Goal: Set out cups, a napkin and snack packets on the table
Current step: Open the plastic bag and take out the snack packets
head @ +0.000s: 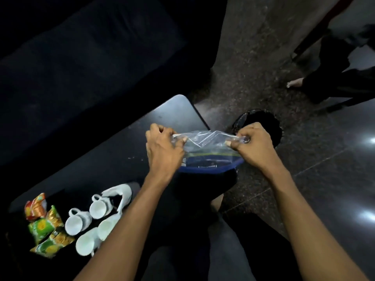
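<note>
Both my hands hold a clear plastic zip bag [205, 141] stretched between them above the table's right end. My left hand [162, 145] pinches its left edge and my right hand [251, 142] pinches its right edge. The bag has a blue band along its lower part. Several white cups [78, 221] lie on their sides on the dark table [113, 151] at lower left. A white napkin [123, 192] lies crumpled just behind them. Several snack packets [43, 226], orange, green and yellow, lie in a row to the left of the cups.
A dark sofa [85, 57] runs behind the table. A round black bin [261, 122] stands on the stone floor past my right hand. Another person's bare foot [295, 82] and dark clothing show at upper right. My knees are below the table edge.
</note>
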Available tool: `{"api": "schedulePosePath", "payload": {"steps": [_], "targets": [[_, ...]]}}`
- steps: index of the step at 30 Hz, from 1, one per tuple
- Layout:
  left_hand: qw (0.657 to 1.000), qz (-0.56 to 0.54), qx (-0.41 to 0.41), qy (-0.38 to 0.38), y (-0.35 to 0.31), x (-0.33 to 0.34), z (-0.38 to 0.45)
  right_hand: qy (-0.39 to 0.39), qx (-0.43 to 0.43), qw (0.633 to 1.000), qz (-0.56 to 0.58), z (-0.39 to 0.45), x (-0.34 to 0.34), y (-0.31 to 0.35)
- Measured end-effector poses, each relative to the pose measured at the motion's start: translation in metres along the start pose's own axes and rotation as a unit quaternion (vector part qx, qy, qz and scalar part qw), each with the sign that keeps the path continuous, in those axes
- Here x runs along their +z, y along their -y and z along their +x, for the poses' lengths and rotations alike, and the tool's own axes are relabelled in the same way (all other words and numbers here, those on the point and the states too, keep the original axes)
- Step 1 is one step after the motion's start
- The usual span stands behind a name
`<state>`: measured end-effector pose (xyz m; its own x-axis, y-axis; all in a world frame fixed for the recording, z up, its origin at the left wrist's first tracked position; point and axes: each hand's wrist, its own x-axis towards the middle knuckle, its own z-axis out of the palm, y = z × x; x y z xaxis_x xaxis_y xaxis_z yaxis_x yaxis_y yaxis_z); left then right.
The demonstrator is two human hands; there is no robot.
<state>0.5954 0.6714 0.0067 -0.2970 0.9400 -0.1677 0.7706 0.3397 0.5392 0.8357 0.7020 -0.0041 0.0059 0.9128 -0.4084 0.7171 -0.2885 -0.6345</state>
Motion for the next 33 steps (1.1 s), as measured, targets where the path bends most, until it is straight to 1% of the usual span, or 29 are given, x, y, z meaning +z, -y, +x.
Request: {"api": "schedulePosePath", "payload": {"steps": [2,5,6,8,10,11,12,13,14,15,16,17,18,19,20,22,23,25,26,27,30,32,33], "targets": [[0.998,-0.057,-0.022,0.008,-0.032,0.033,0.009,-0.076,0.049,0.993,0.072,0.011,-0.007,-0.026],[0.986,-0.146,-0.077,0.029,-0.073,0.083,0.013,-0.140,0.125,0.976,0.113,0.021,-0.005,-0.052],[0.982,-0.163,-0.092,0.037,-0.086,0.101,0.012,-0.147,0.150,0.969,0.129,0.025,-0.004,-0.060],[0.972,-0.185,-0.136,0.053,-0.106,0.135,0.009,-0.129,0.188,0.954,0.193,0.031,0.003,-0.071],[0.955,-0.210,-0.192,0.080,-0.122,0.169,0.009,-0.100,0.208,0.917,0.325,0.036,0.013,-0.082],[0.933,-0.251,-0.232,0.111,-0.127,0.183,0.010,-0.090,0.206,0.898,0.379,0.039,0.018,-0.089],[0.889,-0.324,-0.279,0.164,-0.131,0.195,0.013,-0.086,0.198,0.882,0.419,0.042,0.023,-0.098],[0.835,-0.392,-0.311,0.230,-0.134,0.201,0.015,-0.080,0.186,0.870,0.449,0.045,0.027,-0.107],[0.817,-0.400,-0.319,0.266,-0.134,0.212,0.017,-0.072,0.180,0.860,0.472,0.050,0.029,-0.119],[0.794,-0.424,-0.331,0.284,-0.133,0.223,0.018,-0.064,0.183,0.855,0.481,0.055,0.031,-0.132],[0.793,-0.410,-0.330,0.307,-0.131,0.235,0.020,-0.059,0.192,0.855,0.478,0.061,0.032,-0.146],[0.766,-0.420,-0.348,0.341,-0.130,0.244,0.021,-0.062,0.201,0.861,0.463,0.068,0.032,-0.161],[0.774,-0.397,-0.349,0.348,-0.125,0.253,0.022,-0.071,0.204,0.870,0.443,0.075,0.033,-0.174],[0.802,-0.370,-0.329,0.334,-0.120,0.260,0.024,-0.082,0.201,0.879,0.425,0.083,0.034,-0.187],[0.824,-0.345,-0.299,0.335,-0.115,0.269,0.025,-0.094,0.194,0.885,0.413,0.091,0.036,-0.199],[0.816,-0.356,-0.277,0.363,-0.110,0.288,0.027,-0.120,0.199,0.890,0.393,0.110,0.043,-0.221],[0.820,-0.351,-0.263,0.367,-0.108,0.297,0.028,-0.138,0.209,0.891,0.379,0.119,0.047,-0.231],[0.869,-0.274,-0.206,0.356,-0.103,0.320,0.032,-0.192,0.246,0.891,0.329,0.141,0.058,-0.251],[0.892,-0.229,-0.177,0.347,-0.101,0.330,0.035,-0.233,0.268,0.887,0.297,0.151,0.064,-0.261],[0.903,-0.194,-0.155,0.351,-0.098,0.339,0.038,-0.275,0.285,0.878,0.271,0.161,0.068,-0.270],[0.910,-0.099,-0.088,0.393,-0.083,0.367,0.049,-0.365,0.287,0.854,0.234,0.188,0.077,-0.291],[0.908,-0.060,-0.059,0.410,-0.071,0.385,0.058,-0.391,0.281,0.849,0.216,0.208,0.084,-0.302],[0.908,-0.046,-0.048,0.413,-0.065,0.391,0.061,-0.393,0.275,0.853,0.208,0.217,0.089,-0.306]]}}
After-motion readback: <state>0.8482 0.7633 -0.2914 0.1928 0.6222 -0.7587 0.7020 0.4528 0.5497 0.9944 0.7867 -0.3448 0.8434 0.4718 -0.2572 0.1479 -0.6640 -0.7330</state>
